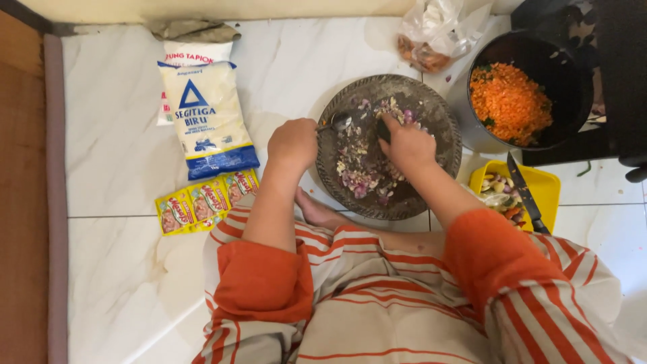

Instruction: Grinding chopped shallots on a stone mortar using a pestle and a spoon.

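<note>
Left hand [293, 143] closed round handle of metal spoon [339, 123], at left rim of stone mortar [389, 147]. Right hand [406, 145] over mortar centre, gripping dark pestle [383, 128], mostly hidden. Shallots and garlic [362, 172] in mortar broken but coarse, pieces whole-looking: grinding looks partway, no paste yet. Right of mortar: black pot [529, 87] with orange shreds, yellow tray [539, 185] with knife [526, 195]. Left of mortar: flour bag [209, 111], seasoning sachets [205, 201], unopened as far as visible.

The white tiled floor [121, 155] carries a round stone mortar [431, 108] at centre. Left of it lie a flour bag [209, 114] and yellow sachets [202, 202]. Right stand a dark pot [573, 74] and yellow tray [542, 185], a plastic bag [438, 34] far behind.
</note>
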